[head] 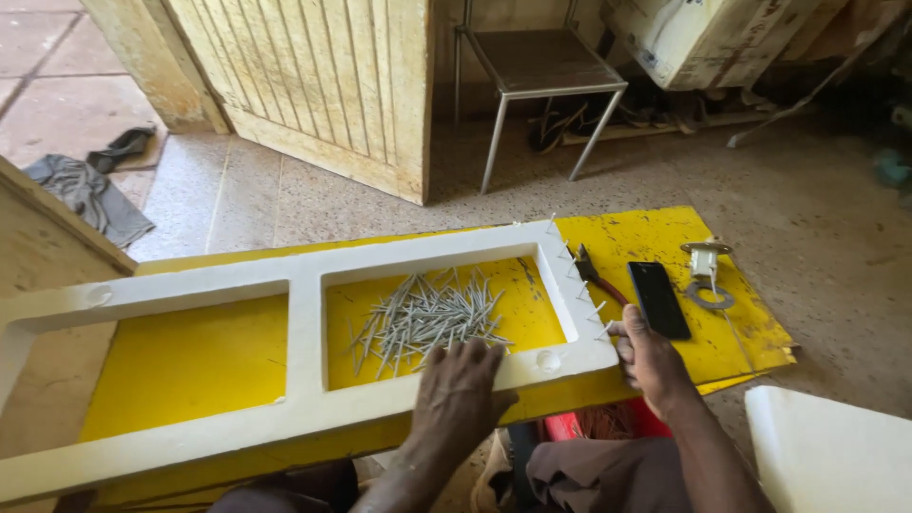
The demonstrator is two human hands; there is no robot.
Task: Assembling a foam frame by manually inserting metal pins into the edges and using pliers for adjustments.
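We see a big yellow flat board (665, 237) on the floor, carrying a white rectangular two-opening frame (304, 285). In its right opening lies a pile of thin grey metal nails (427, 318). Our left hand (461, 399) rests flat on the frame's near rail, fingers together; our right hand (646, 356) grips the frame's right corner, fingers curled, beside a black phone (658, 299).

Left hand (458, 391): palm down, fingers spread flat and pointing forward, forearm reaching up from below. Right hand (648, 359): fingers curled inward, wrist bent, forearm angled in from lower right.
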